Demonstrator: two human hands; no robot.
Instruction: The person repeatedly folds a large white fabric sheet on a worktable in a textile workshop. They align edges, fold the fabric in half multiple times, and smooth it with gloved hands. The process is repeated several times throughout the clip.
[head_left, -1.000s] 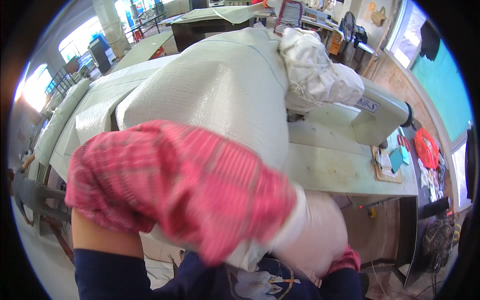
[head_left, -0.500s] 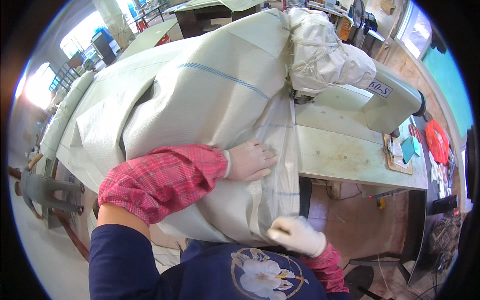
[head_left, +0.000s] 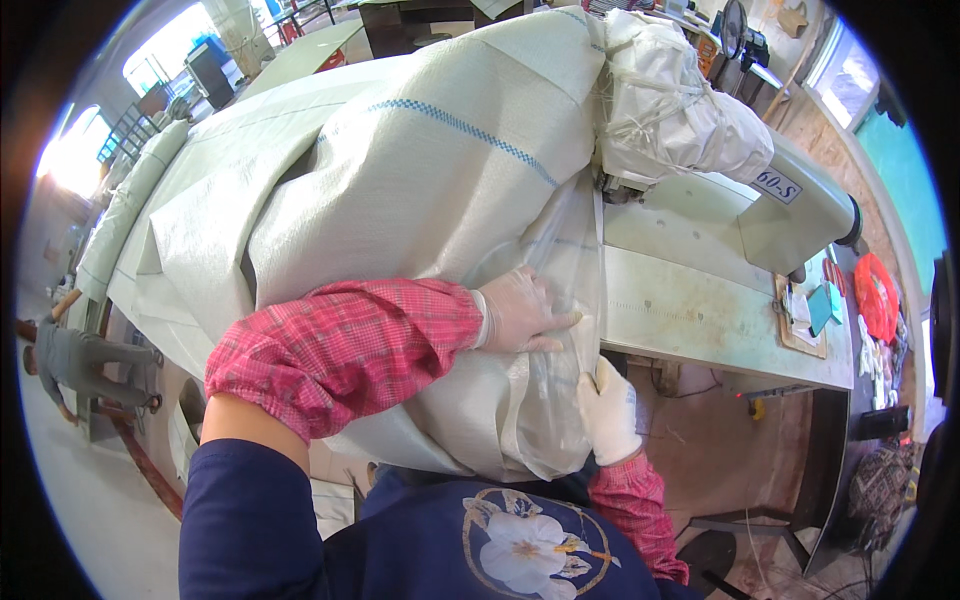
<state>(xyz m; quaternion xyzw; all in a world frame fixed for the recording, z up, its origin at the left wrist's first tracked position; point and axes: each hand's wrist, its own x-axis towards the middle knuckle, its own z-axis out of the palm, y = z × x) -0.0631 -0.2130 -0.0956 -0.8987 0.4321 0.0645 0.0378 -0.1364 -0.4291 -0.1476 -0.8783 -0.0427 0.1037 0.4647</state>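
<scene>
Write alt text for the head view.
Two gloved hands press a large white woven sack against a sewing table: the left hand lies flat on top, the right hand grips its lower edge. A sewing machine stands behind.

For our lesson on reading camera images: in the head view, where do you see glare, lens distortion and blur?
Head view: windows at upper left blow out to white glare; the fisheye bends the sewing table edge and leaves a black rim at the corners; the left hand, right hand and white woven sack are sharp and evenly lit, with no motion blur.
</scene>
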